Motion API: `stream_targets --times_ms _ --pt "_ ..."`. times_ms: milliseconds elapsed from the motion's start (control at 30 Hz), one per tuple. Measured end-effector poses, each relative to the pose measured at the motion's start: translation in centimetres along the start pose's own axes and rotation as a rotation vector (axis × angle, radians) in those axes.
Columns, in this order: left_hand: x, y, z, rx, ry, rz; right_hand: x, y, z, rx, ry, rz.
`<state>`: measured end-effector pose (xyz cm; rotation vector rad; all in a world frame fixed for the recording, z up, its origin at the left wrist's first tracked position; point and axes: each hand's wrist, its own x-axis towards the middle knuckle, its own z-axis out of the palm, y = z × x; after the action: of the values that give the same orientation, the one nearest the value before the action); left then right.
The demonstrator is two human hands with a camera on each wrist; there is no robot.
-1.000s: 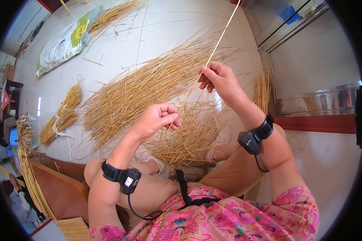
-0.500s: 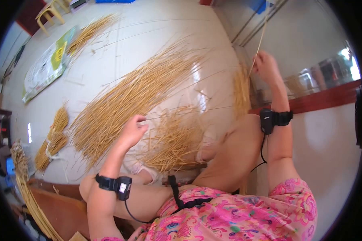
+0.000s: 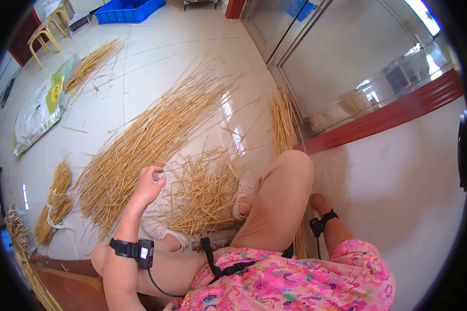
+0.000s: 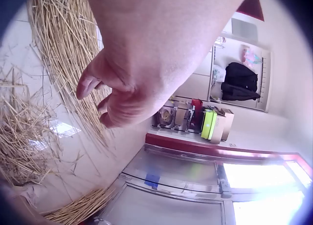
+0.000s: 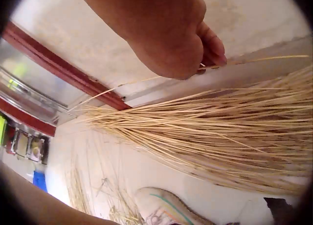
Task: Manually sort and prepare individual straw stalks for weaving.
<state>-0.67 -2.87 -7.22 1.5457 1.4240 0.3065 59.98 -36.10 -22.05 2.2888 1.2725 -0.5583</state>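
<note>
My right hand [image 3: 319, 202] is low at the outer side of my right knee. In the right wrist view its fingers pinch a single long straw stalk [image 5: 269, 58], which sticks out on both sides of the hand. Beside and below it lies a long bundle of straw [image 5: 195, 127], fanned out along the floor by the wall. My left hand [image 3: 149, 184] hangs over the floor with loosely bent fingers and holds nothing. Under and past it spreads a wide layer of long straw [image 3: 145, 135]. A heap of short broken straw [image 3: 205, 192] lies between my feet.
A tied straw bundle [image 3: 57, 199] and a printed sack [image 3: 41, 114] lie to the left, with more straw [image 3: 91, 65] beyond. Far off stand a blue crate [image 3: 129, 11] and a stool [image 3: 44, 39]. A glass door [image 3: 342, 62] with a red sill [image 3: 384, 122] borders the right.
The right hand has carried the stalk away from the left hand, out to the right, then down beside the right knee. The left hand has let go and drawn back left. The head view has shifted right.
</note>
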Motion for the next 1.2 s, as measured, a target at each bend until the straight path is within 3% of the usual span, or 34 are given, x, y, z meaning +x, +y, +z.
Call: stream_targets --times_ms 133,233,267,300,400,433,467,533,600,733,800,900,1200 --pt "-0.1 0.1 -0.1 0.046 0.007 0.001 -1.8 -0.4 1.4 -0.064 -0.1 -0.056" --pt "-0.1 -0.4 -0.2 0.075 0.036 -0.004 -0.8 -0.4 -3.1 -0.006 -0.052 -0.1" --pt "0.4 -1.3 -0.1 0.095 0.044 -0.006 -1.8 -3.7 -9.8 0.391 -0.148 0.106" --pt "1.4 -3.2 0.5 0.126 0.041 -0.002 -1.6 -4.3 -12.9 0.709 -0.01 0.147" --pt "2.8 -7.3 2.5 0.185 0.028 -0.043 -3.6 -11.4 -27.1 1.175 0.381 -0.11" --pt "3.1 -8.6 3.2 0.152 -0.01 -0.082 -5.4 -14.8 -32.1 1.182 0.397 -0.174" --pt "3.5 -10.0 4.1 0.118 -0.048 -0.118 -5.7 -17.0 -35.0 1.297 0.418 -0.328" --pt "4.3 -14.6 7.0 0.092 -0.033 -0.229 -8.8 -23.8 -40.1 1.429 0.351 -0.473" --pt "3.7 -17.4 8.7 0.157 -0.072 -0.292 -8.9 -29.7 -41.3 1.304 0.234 -0.721" --pt "2.7 -18.8 9.8 0.373 -0.228 -0.331 -7.1 -41.1 -39.2 0.928 -0.005 -0.872" --pt "2.6 -19.4 10.0 0.383 -0.251 -0.376 -5.1 -44.4 -36.6 0.681 0.065 -0.993" --pt "2.4 -20.9 11.0 0.342 0.044 -0.408 -5.0 -45.7 -34.6 0.545 0.046 -0.988" --pt "5.0 -22.2 11.5 0.235 0.454 -0.382 -5.7 -45.0 -37.1 0.505 0.195 -0.909"
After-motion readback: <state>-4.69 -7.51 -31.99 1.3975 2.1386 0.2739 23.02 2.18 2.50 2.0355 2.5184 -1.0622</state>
